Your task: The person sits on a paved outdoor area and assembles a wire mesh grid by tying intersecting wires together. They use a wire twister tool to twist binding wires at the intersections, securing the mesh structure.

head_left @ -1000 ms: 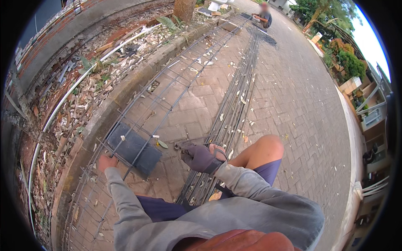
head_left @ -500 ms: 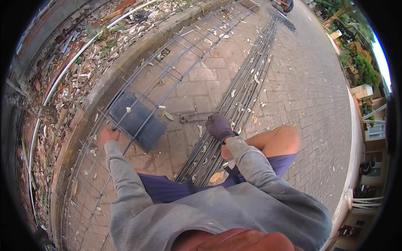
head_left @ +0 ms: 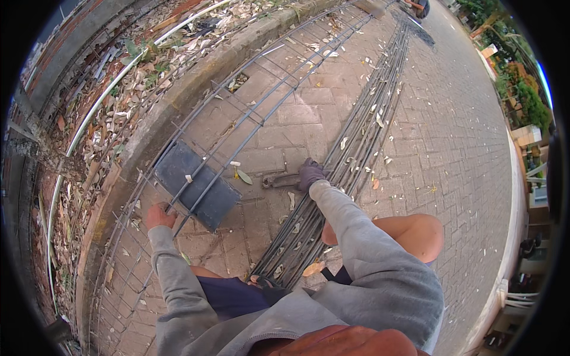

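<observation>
My bare left hand [head_left: 160, 215] is closed around a bar of the long steel rebar cage [head_left: 261, 120], which lies along the curb. Beside that hand, a dark rectangular panel [head_left: 205, 193] shows beneath the cage bars. My right hand [head_left: 310, 174], in a dark glove, grips the handle end of a pair of worn metal pincers [head_left: 279, 181]. Their head points left, low over the paving. Under my right wrist and forearm runs a bundle of loose steel bars [head_left: 350, 142]. The fingertips of my right hand are partly hidden.
A concrete curb [head_left: 169, 107] borders the cage on the left, with dry leaves and a white pipe [head_left: 101, 98] beyond it. Brick paving [head_left: 439, 148] stretches to the right. Another person [head_left: 420, 8] is at the far end of the bars.
My right arm has stretched farther forward, with the gloved hand still at the pincers. My left hand stays on the cage. The view has shifted slightly, and my knee appears lower and farther right.
</observation>
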`<action>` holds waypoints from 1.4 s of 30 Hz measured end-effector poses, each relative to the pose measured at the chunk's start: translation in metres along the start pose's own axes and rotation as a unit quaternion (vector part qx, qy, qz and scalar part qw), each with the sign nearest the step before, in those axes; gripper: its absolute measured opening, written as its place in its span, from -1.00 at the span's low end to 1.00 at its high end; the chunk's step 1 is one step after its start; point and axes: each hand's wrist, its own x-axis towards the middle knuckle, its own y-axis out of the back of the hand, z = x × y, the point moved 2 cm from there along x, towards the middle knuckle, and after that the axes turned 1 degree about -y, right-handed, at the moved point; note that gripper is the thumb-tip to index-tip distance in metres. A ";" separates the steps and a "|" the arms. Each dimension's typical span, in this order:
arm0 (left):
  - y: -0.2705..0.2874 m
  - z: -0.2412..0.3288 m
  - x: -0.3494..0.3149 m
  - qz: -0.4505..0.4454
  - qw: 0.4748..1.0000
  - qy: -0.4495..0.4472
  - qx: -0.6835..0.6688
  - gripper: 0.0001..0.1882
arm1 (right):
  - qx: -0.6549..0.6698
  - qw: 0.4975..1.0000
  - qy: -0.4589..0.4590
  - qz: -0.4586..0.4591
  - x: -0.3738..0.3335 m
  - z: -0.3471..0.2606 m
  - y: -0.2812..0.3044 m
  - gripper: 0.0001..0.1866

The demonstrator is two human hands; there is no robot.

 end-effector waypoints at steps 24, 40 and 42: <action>0.299 0.305 -0.180 -0.019 0.916 -0.336 -0.216 -0.72 | 0.112 0.937 -0.091 -0.317 -0.159 0.335 0.294 -0.39; 0.426 0.670 -0.260 -0.226 0.812 -0.537 -0.029 -0.65 | 0.436 0.808 -0.336 -0.208 -0.421 0.516 0.395 -0.20; 0.437 0.712 -0.234 -0.144 0.828 -0.537 -0.076 -0.65 | 0.457 0.815 -0.326 -0.144 -0.380 0.537 0.451 -0.21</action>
